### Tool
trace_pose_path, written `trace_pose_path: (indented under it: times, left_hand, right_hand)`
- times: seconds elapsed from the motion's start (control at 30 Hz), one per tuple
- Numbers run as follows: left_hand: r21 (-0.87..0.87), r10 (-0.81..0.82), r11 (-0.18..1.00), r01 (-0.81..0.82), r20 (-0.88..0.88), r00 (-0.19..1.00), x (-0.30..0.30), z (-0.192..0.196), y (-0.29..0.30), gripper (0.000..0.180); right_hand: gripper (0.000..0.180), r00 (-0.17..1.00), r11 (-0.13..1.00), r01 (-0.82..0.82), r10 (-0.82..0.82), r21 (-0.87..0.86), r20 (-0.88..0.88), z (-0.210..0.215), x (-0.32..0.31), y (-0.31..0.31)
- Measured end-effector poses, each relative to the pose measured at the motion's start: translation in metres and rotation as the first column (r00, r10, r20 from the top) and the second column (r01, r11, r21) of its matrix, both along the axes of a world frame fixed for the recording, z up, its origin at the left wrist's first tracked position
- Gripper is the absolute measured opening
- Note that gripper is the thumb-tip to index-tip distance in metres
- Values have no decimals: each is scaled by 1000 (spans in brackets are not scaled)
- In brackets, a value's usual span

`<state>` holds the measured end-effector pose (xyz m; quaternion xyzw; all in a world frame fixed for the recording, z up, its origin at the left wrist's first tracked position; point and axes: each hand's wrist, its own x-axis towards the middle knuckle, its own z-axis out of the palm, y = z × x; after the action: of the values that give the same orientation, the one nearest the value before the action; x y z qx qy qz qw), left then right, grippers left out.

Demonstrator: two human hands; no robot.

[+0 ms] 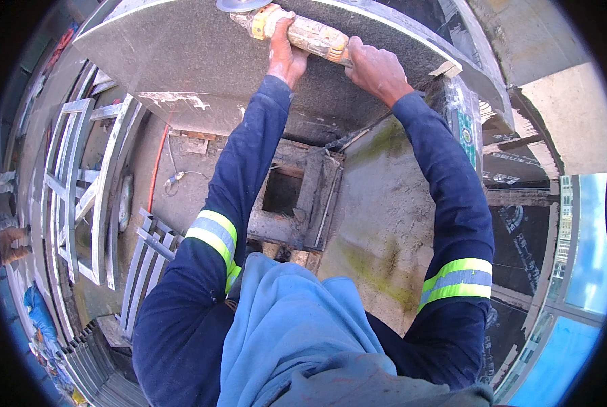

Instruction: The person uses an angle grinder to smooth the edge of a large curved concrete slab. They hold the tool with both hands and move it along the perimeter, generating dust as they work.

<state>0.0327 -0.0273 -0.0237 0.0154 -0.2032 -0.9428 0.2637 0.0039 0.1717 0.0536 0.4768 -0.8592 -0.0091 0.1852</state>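
Note:
An angle grinder (310,35), dusty and off-white with yellow parts, is held across the top of the view. My left hand (286,51) wraps round its body near the head, thumb over the top. Round the rear end of the grinder my right hand (378,70) is closed. The grinder's disc (244,4) shows at the upper edge, beside the far edge of a dark grey slab (201,61). Whether the disc touches the slab, I cannot tell. Both arms reach forward over the slab's near side.
Below the slab stands a dusty block with a square opening (283,192). Metal frames (79,190) lean at the left, near an orange cord (158,166) and metal bars (151,254). A stained concrete surface (378,224) lies under my right arm. Black panels (517,237) stand at the right.

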Motion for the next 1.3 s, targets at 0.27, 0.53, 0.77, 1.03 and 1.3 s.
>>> trace_pose_path:
  times: [0.27,0.53,0.77,1.03,1.3]
  left_hand:
    - [-39,6,999,-6,3,1000,-6,-5,12,53]
    - [-44,-13,999,13,-3,1000,-11,-2,38,54]
    - [-12,12,1000,-12,6,1000,-10,7,58,51]
    - [-5,-4,1000,4,19,1000,-14,3,76,45]
    - [22,-6,1000,5,41,999,-12,1,55,48]
  right_hand:
    - [36,996,998,56,-57,18,65,0,1,13]
    - [33,998,999,45,-45,10,37,-2,-6,38]
    - [34,997,998,66,-66,15,49,-2,-7,53]
    - [40,986,991,114,-122,70,114,6,0,69]
    - [36,992,995,79,-85,64,89,10,1,49]
